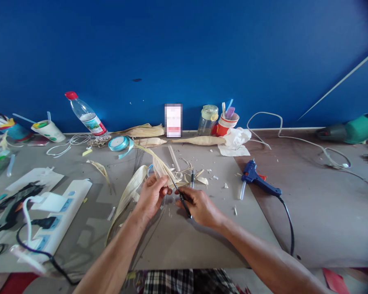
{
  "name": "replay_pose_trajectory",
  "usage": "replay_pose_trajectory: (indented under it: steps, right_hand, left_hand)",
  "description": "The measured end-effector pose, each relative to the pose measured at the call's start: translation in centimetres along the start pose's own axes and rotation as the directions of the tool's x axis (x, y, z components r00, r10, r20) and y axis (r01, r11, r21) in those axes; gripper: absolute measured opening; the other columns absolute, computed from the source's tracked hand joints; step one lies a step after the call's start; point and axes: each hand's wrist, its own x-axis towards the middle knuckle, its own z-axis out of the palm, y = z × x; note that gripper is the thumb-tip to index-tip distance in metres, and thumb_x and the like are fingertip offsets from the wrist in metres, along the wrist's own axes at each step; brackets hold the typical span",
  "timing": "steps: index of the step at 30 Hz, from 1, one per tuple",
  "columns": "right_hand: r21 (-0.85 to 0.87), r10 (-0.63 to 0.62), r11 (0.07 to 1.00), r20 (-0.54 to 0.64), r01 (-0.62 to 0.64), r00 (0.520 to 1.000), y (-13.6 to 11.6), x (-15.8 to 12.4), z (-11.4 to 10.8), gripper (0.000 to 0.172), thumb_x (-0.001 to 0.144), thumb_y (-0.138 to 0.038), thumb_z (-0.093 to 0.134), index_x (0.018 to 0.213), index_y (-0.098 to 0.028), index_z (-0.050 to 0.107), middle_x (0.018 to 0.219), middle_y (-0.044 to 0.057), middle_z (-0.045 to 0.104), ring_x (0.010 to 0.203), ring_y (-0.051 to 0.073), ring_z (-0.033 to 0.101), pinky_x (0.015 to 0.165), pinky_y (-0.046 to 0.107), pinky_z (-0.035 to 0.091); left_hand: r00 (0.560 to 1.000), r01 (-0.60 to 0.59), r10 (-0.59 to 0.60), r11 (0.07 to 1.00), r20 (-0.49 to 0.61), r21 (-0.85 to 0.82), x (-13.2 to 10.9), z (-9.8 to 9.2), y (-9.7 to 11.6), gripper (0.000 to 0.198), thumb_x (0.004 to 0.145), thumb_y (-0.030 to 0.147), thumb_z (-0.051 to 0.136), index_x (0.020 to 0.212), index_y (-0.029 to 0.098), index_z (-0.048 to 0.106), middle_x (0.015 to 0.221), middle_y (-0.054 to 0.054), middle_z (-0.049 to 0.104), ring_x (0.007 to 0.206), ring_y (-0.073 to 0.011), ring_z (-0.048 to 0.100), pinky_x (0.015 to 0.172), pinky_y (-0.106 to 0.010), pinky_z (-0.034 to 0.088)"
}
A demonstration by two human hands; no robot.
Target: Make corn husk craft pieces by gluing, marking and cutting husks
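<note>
My left hand pinches a pale dried corn husk, which fans upward from the fingers. Wrapped around black-handled scissors, my right hand holds their narrow blades against the husk's right edge. Part of the handles is hidden by the fingers. A longer curled husk strip lies left of my left hand. Small husk scraps and a dark pen-like stick are scattered just beyond my hands.
A blue glue gun with its cord lies on the right. Left are a power strip with plugs and a second dark glue gun. Along the wall stand a bottle, ribbon roll, glass jar and red cup.
</note>
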Motion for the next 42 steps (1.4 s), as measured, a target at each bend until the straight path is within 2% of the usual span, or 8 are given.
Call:
replay_pose_trajectory:
  steps: [7, 13, 20, 24, 28, 37, 42]
  right_hand:
    - [0.061, 0.048, 0.997, 0.011, -0.049, 0.999, 0.0, 0.0, 0.1, 0.014, 0.078, -0.023, 0.057, 0.090, -0.016, 0.061, 0.062, -0.004, 0.042, 0.057, 0.009, 0.034, 0.052, 0.020, 0.030]
    - [0.184, 0.113, 0.974, 0.088, -0.128, 0.990, -0.4, -0.1, -0.2, 0.019, 0.078, -0.029, 0.059, 0.090, -0.014, 0.059, 0.066, -0.003, 0.044, 0.059, 0.008, 0.037, 0.053, 0.020, 0.031]
    - [0.189, 0.118, 0.973, 0.074, -0.130, 0.990, -0.2, -0.1, -0.2, 0.024, 0.078, -0.032, 0.061, 0.094, -0.013, 0.061, 0.066, -0.004, 0.043, 0.060, 0.008, 0.037, 0.052, 0.020, 0.030]
    - [0.226, 0.115, 0.965, 0.085, -0.132, 0.990, -0.4, 0.0, -0.2, 0.027, 0.078, -0.037, 0.062, 0.093, -0.014, 0.060, 0.064, -0.004, 0.041, 0.058, 0.008, 0.036, 0.050, 0.020, 0.030]
    - [0.258, 0.094, 0.960, 0.066, -0.108, 0.993, -0.6, 0.0, 0.0, 0.029, 0.079, -0.038, 0.062, 0.095, -0.014, 0.059, 0.064, -0.004, 0.041, 0.058, 0.008, 0.035, 0.050, 0.020, 0.030]
    - [0.278, 0.082, 0.957, 0.027, -0.086, 0.996, -0.5, 0.1, 0.3, 0.033, 0.078, -0.040, 0.063, 0.098, -0.015, 0.058, 0.066, -0.004, 0.045, 0.057, 0.008, 0.037, 0.052, 0.021, 0.032]
    - [0.255, 0.070, 0.964, 0.016, -0.072, 0.997, -1.1, 0.1, 0.1, 0.033, 0.077, -0.040, 0.063, 0.097, -0.015, 0.059, 0.075, 0.000, 0.057, 0.061, 0.009, 0.045, 0.056, 0.021, 0.037]
  left_hand:
    - [0.998, -0.030, 0.031, 0.999, -0.059, 0.030, 0.1, 0.2, 0.3, 0.021, 0.067, 0.027, 0.073, 0.072, 0.015, 0.057, 0.058, 0.007, 0.049, 0.046, -0.0029, 0.039, 0.054, -0.022, 0.042]
    - [0.995, -0.074, 0.086, 0.975, -0.048, 0.208, 0.2, -0.2, 0.3, 0.012, 0.071, 0.023, 0.063, 0.079, 0.015, 0.058, 0.069, 0.003, 0.058, 0.044, -0.0017, 0.036, 0.049, -0.020, 0.037]
    - [0.985, -0.112, 0.151, 0.930, -0.087, 0.351, 0.6, -0.9, -0.2, 0.015, 0.072, 0.026, 0.063, 0.071, 0.018, 0.050, 0.059, 0.006, 0.050, 0.044, -0.0044, 0.041, 0.050, -0.020, 0.039]
    - [0.988, -0.123, 0.149, 0.929, -0.049, 0.348, 0.3, -0.6, -0.1, 0.013, 0.073, 0.027, 0.063, 0.073, 0.018, 0.053, 0.059, 0.007, 0.049, 0.045, -0.0047, 0.041, 0.052, -0.021, 0.041]
    - [0.996, -0.089, 0.093, 0.960, -0.004, 0.264, 0.1, -0.2, -0.3, 0.015, 0.073, 0.029, 0.065, 0.077, 0.018, 0.055, 0.067, 0.006, 0.053, 0.047, -0.0044, 0.043, 0.052, -0.021, 0.040]
    - [0.999, -0.040, 0.039, 0.981, 0.010, 0.188, 0.0, 0.1, -0.6, 0.018, 0.070, 0.029, 0.067, 0.080, 0.017, 0.057, 0.067, 0.005, 0.056, 0.047, -0.0049, 0.045, 0.053, -0.021, 0.041]
    - [1.000, -0.029, 0.029, 0.978, 0.003, 0.208, -0.1, 0.1, -0.8, 0.017, 0.071, 0.029, 0.066, 0.077, 0.018, 0.055, 0.066, 0.005, 0.056, 0.049, -0.0061, 0.047, 0.053, -0.021, 0.040]
